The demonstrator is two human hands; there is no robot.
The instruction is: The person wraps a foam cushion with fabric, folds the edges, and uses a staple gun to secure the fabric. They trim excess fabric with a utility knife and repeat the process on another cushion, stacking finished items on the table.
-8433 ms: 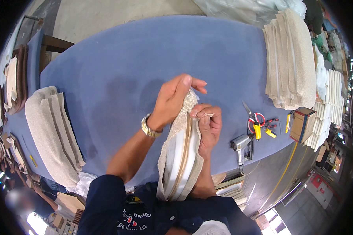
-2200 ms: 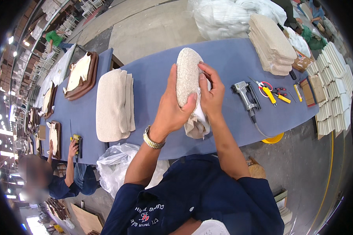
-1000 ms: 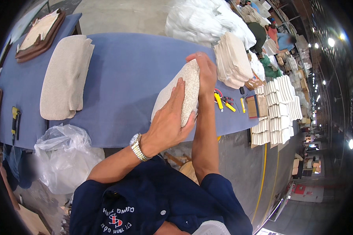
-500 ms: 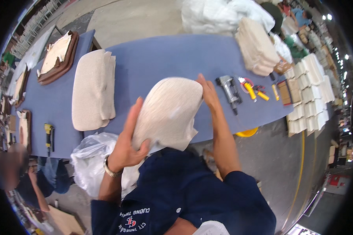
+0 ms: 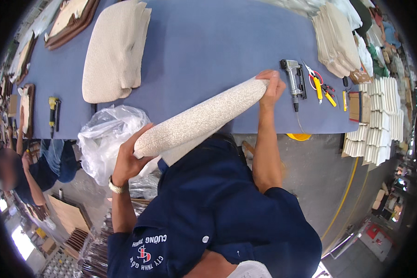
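Observation:
Between my two hands hangs a beige woven-fabric cushion piece (image 5: 201, 116), tilted so that a long rounded edge faces up, with a loose flap of cloth below it. My left hand (image 5: 130, 155), with a watch on its wrist, is closed on the lower left end. The other end, higher and farther off, is gripped by my right hand (image 5: 272, 88), its fingers bent over the corner. The piece is held above the near edge of the blue-topped table (image 5: 199, 44). A stack of similar beige fabric pieces (image 5: 113, 53) lies at the far left.
Right of my right hand lie a staple gun (image 5: 293, 81), scissors (image 5: 316, 79), pliers (image 5: 330, 98) and a cutter (image 5: 344, 100). More beige pieces (image 5: 337, 41) are stacked behind them. A plastic bag (image 5: 111, 139) sits by the left edge; a co-worker (image 5: 32, 171) is beyond, near another staple gun (image 5: 54, 113).
The cushion piece has turned from showing its broad face to showing its long edge. My hands have moved apart, the right one up and rightward. The view has shifted nearer the table's front.

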